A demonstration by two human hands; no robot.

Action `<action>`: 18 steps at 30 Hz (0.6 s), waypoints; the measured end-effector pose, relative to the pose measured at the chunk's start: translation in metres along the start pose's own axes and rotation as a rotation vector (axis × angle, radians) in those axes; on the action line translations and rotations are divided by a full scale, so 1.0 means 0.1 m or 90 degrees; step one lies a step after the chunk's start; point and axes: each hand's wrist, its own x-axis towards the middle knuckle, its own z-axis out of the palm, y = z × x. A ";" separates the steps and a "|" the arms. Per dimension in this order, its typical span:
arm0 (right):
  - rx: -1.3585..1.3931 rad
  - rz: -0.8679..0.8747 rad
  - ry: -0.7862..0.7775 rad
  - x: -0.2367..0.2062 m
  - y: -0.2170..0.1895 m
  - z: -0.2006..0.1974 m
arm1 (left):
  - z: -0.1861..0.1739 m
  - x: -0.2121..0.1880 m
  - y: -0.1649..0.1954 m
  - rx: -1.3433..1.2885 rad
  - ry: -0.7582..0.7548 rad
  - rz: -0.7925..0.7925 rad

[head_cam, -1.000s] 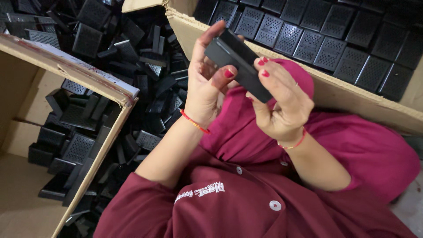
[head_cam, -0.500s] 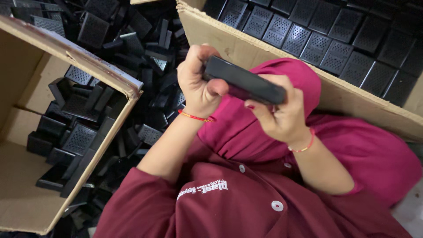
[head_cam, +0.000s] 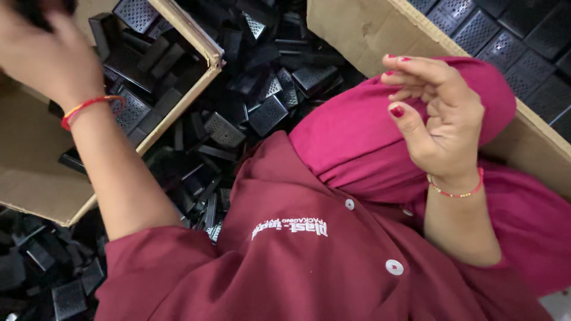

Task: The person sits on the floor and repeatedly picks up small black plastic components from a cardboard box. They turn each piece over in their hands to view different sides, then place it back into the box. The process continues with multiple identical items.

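Black part [head_cam: 35, 9], mostly cut off at the top-left corner, looks pinched in left hand [head_cam: 50, 56] over the left carton [head_cam: 178, 35] of loose parts [head_cam: 134, 110]. Grip unclear at the frame edge. Set it low into the carton rather than tossing. Middle: floor pile [head_cam: 267, 101]. Right hand [head_cam: 440, 119] empty, fingers loosely curled, above the knee beside the right carton [head_cam: 369, 30] of rowed parts [head_cam: 523, 53].

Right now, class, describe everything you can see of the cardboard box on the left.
The cardboard box is brown corrugated board, open-topped, with a worn, frayed rim running diagonally. Its pale inner floor is partly bare; black rectangular plastic parts, some with perforated faces, are heaped in its far end. More such parts lie piled outside its wall. The left hand reaches over it; whether that hand holds anything cannot be told.
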 end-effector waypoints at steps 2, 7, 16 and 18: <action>-0.020 -0.015 -0.002 0.01 -0.02 0.01 | 0.20 -0.19 -0.09 0.164 -0.162 0.026; -0.121 -0.057 -0.011 0.07 -0.08 0.02 | 0.42 -0.31 0.24 0.213 -0.443 -0.011; -0.173 -0.054 -0.028 0.14 -0.21 0.13 | 0.62 -0.45 2.08 -0.559 -0.153 0.097; -0.162 -0.061 -0.031 0.14 -0.19 0.13 | 1.10 -0.88 2.45 -0.359 -0.422 0.116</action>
